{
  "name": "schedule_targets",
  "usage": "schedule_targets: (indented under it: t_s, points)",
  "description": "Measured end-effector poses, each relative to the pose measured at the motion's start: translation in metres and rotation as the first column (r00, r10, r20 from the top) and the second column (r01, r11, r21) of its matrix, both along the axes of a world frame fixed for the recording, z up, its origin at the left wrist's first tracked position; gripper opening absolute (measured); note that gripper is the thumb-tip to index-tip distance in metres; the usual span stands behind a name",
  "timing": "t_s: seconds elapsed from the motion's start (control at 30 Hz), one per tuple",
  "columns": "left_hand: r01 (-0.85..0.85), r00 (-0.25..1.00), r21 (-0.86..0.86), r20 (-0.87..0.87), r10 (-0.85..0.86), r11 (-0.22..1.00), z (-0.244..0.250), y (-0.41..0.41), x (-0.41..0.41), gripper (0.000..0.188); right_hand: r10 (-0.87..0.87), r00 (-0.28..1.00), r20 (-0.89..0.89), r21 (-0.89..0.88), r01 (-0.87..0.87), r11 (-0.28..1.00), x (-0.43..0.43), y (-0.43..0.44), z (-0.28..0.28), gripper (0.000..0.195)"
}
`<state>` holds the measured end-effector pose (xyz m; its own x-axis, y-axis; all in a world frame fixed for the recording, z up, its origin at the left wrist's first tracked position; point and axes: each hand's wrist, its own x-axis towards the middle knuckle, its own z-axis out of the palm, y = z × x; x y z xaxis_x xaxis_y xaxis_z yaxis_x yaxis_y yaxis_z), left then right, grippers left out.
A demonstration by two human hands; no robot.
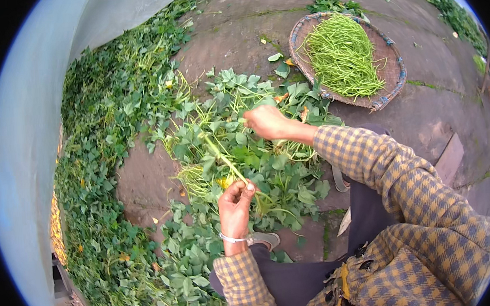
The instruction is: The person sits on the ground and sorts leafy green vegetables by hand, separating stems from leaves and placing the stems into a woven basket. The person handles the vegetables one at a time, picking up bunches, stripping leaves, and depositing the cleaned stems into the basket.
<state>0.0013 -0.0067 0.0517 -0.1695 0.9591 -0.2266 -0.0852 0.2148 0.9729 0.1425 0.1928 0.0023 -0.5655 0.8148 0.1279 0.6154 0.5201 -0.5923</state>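
My left hand (235,207), with a white bangle at the wrist, pinches a pale green stem (224,156) between thumb and fingertips. The stem slants up and away over a heap of leafy vines (245,153), which look like sweet potato. Farther forward, my right hand (266,123) is curled above the same heap, its fingertips pointing left. Whether anything is between those fingertips is hard to tell. A shallow round woven basket (387,89) sits beyond my right hand, holding a pile of thin green stalks (342,56).
More leafy vines (99,142) form a long bank along the left, beside a pale sheet (28,159). Brown paved ground (236,34) with mossy joints lies around. A flat slab piece (449,158) is at the right. My shoe (266,239) is close to the heap.
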Motion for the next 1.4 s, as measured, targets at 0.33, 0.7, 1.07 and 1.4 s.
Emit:
schedule_targets:
  t_s: [0.33, 0.7, 1.07, 1.4]
  points:
    - [-0.295, 0.950, 0.039, 0.116, 0.289, 0.955, -0.013, 0.012, -0.019, 0.014, 0.277, 0.828, -0.488, -0.705, -0.561, 0.435, -0.015, -0.065, 0.028, 0.032]
    - [-0.025, 0.946, 0.037, -0.323, 0.035, 0.999, -0.022, 0.016, -0.011, 0.013, 0.533, 0.843, -0.077, -0.529, -0.488, 0.694, -0.002, -0.046, 0.045, 0.032]
    - [-0.173, 0.830, 0.131, -0.514, 0.216, 0.976, -0.018, 0.008, -0.022, 0.009, -0.069, 0.819, -0.570, -0.761, -0.494, 0.421, 0.033, 0.011, 0.063, 0.027]
    - [-0.288, 0.956, 0.052, -0.031, 0.290, 0.956, 0.003, 0.011, -0.029, 0.018, -0.209, 0.794, -0.570, -0.792, -0.464, 0.397, 0.006, -0.033, 0.042, 0.022]
